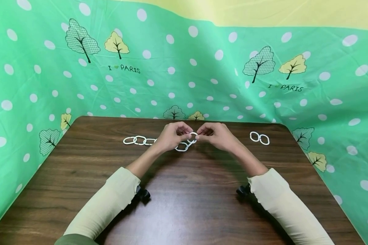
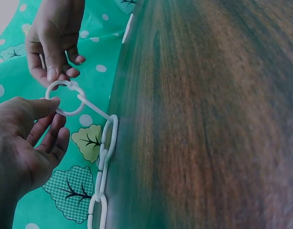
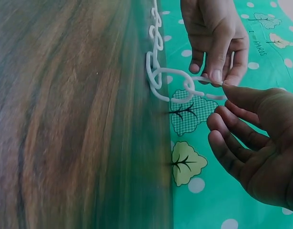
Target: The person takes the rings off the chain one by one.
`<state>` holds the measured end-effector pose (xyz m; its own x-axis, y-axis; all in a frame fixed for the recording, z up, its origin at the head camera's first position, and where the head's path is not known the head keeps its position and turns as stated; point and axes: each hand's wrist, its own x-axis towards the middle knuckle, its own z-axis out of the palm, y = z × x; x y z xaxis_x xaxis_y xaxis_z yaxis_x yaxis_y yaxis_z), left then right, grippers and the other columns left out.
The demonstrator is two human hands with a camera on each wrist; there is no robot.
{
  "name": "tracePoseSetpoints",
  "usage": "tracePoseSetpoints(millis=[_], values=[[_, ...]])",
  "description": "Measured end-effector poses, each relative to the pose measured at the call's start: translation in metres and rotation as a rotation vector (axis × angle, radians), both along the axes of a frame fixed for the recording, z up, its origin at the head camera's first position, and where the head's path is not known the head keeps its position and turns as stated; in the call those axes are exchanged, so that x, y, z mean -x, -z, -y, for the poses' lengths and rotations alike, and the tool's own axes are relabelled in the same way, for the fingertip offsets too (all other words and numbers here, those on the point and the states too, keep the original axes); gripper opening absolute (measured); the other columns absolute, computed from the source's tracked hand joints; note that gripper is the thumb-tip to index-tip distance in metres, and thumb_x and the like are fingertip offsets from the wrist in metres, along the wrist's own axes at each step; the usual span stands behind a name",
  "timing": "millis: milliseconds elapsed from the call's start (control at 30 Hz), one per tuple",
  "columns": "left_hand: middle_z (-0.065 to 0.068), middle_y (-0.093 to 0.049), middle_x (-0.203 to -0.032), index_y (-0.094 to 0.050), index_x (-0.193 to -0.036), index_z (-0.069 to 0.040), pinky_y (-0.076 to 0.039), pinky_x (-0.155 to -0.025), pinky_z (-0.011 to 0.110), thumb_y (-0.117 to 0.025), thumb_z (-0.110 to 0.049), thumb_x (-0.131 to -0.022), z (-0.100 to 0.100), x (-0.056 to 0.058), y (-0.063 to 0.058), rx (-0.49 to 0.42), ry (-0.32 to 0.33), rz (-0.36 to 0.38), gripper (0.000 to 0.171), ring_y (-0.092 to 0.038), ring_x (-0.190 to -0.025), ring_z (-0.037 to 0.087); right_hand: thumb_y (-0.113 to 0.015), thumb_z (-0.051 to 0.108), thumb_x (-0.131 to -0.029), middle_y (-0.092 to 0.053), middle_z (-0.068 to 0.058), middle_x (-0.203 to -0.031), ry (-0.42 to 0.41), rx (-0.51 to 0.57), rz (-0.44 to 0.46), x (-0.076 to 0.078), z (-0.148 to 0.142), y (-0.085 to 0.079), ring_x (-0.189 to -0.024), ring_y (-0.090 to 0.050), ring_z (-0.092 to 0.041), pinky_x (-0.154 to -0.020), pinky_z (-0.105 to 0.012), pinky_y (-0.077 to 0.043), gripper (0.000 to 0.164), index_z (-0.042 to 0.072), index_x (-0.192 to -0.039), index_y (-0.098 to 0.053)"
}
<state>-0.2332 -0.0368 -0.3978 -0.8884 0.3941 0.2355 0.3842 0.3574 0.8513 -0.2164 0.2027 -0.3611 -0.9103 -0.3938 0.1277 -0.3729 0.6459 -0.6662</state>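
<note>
Together, both hands meet near the middle of the table's (image 1: 79,177) far edge, pinching one white plastic ring (image 1: 193,137) between thumbs and fingertips. The left hand (image 1: 171,136) grips its left side, the right hand (image 1: 216,135) its right. That ring ends a chain of white links (image 1: 139,140) trailing left along the far edge. Two joined loose rings (image 1: 259,137) lie well apart, toward the far right corner.
</note>
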Motion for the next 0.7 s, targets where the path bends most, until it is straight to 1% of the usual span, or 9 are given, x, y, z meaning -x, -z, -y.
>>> tracePoseSetpoints(millis=[267, 467, 700], values=[[0.009, -0.084, -0.103, -0.083, -0.114, -0.007, -0.059, -0.085, 0.028, -0.083, -0.010, -0.103, 0.001, -0.001, 0.000, 0.015, 0.014, -0.005, 0.012, -0.076, -0.093, 0.017, -0.086, 0.023, -0.102, -0.083, -0.006, -0.097, -0.004, -0.001, -0.026, 0.003, 0.007, 0.003, -0.090, -0.076, -0.018, -0.085, -0.036, -0.061, 0.012, 0.011, -0.107, -0.085], [0.009, -0.084, -0.104, -0.082, -0.115, -0.007, -0.059, -0.086, 0.029, -0.084, -0.010, -0.102, 0.002, -0.003, 0.000, 0.012, 0.017, -0.002, 0.013, -0.075, -0.094, 0.017, -0.085, 0.022, -0.103, -0.083, -0.006, -0.096, 0.014, 0.011, -0.037, 0.003, 0.010, 0.008, -0.088, -0.075, -0.017, -0.082, -0.035, -0.059, 0.011, 0.011, -0.105, -0.083], [0.008, -0.083, -0.102, -0.082, -0.114, -0.007, -0.058, -0.084, 0.028, -0.086, -0.011, -0.101, 0.005, -0.003, 0.000, 0.007, 0.014, 0.003, 0.015, -0.074, -0.092, 0.017, -0.085, 0.019, -0.103, -0.082, -0.008, -0.097, 0.037, 0.033, -0.023, 0.000, 0.012, 0.008, -0.087, -0.074, -0.018, -0.079, -0.032, -0.059, 0.010, 0.010, -0.106, -0.081]])
